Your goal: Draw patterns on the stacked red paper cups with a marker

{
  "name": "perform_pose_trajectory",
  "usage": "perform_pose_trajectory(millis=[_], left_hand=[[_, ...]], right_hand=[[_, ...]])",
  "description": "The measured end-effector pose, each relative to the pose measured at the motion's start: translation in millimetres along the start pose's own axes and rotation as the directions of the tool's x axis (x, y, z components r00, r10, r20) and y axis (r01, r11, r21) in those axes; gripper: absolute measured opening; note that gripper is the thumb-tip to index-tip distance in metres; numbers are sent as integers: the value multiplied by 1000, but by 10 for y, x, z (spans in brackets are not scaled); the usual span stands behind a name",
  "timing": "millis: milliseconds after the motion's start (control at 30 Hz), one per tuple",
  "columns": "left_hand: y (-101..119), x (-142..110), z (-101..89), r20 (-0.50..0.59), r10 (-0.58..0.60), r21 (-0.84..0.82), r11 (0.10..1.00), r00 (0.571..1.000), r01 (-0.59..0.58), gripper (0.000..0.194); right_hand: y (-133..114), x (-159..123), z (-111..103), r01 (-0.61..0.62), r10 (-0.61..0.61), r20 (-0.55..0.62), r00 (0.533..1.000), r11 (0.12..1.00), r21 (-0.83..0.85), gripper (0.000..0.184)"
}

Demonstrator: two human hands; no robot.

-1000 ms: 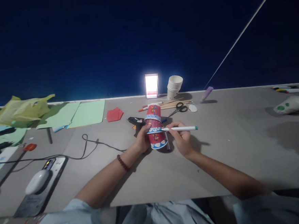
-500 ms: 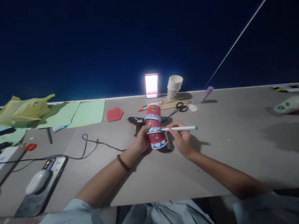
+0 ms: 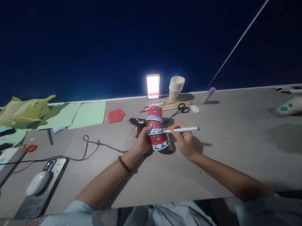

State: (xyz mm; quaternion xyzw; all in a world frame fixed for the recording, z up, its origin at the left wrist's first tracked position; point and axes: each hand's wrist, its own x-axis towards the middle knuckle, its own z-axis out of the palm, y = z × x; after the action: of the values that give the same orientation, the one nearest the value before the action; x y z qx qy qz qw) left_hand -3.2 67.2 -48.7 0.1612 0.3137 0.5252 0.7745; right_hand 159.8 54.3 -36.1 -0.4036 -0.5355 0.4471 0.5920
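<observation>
My left hand (image 3: pixel 144 139) is wrapped round the left side of a stack of red paper cups (image 3: pixel 158 138) with blue-and-white patterned rims. My right hand (image 3: pixel 183 140) pinches a white marker (image 3: pixel 186 129) with a teal end, and its tip meets the rim of the middle cup on the right side. Partly hidden behind the cups lies another marker (image 3: pixel 169 144). A black hot glue gun (image 3: pixel 138 122) rests just beyond my left hand, and black-handled scissors (image 3: pixel 183 108) lie past the right one.
White paper cups (image 3: pixel 176 87) stand nested by the wall, near wooden sticks (image 3: pixel 176 105). Red paper pieces (image 3: pixel 115 115), green sheets (image 3: pixel 89 114) and a yellow plastic bag (image 3: pixel 24 111) lie left. A black cord (image 3: pixel 106 144) crosses toward a power strip (image 3: pixel 4 164). A phone (image 3: pixel 46 194) sits front left.
Both hands, the cups and the marker hold nearly the same positions. At the far right, the shadow and the green-dotted cup have shifted slightly.
</observation>
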Motion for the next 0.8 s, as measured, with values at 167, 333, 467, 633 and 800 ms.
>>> perform_pose_trajectory(millis=[167, 333, 467, 633, 800], left_hand=[[12, -15, 35, -18, -10, 0, 1000, 1000, 10, 35], [13, -18, 35, -34, -9, 4, 1000, 999, 9, 35], [14, -23, 46, -45, -9, 4, 1000, 999, 9, 36], [10, -29, 63, -35, 3, 13, 1000, 999, -2, 35], [9, -29, 57, -8, 5, 9, 1000, 1000, -5, 35]], right_hand=[[-15, 0, 13, -7, 6, 5, 1000, 1000, 25, 7], [-15, -4, 16, 0, 0, -2, 1000, 1000, 15, 8], [-13, -2, 6, -2, 3, -17, 1000, 999, 38, 6], [-7, 2, -5, -11, 12, -25, 1000, 1000, 13, 5], [-9, -2, 5, -17, 17, -10, 1000, 1000, 13, 9]])
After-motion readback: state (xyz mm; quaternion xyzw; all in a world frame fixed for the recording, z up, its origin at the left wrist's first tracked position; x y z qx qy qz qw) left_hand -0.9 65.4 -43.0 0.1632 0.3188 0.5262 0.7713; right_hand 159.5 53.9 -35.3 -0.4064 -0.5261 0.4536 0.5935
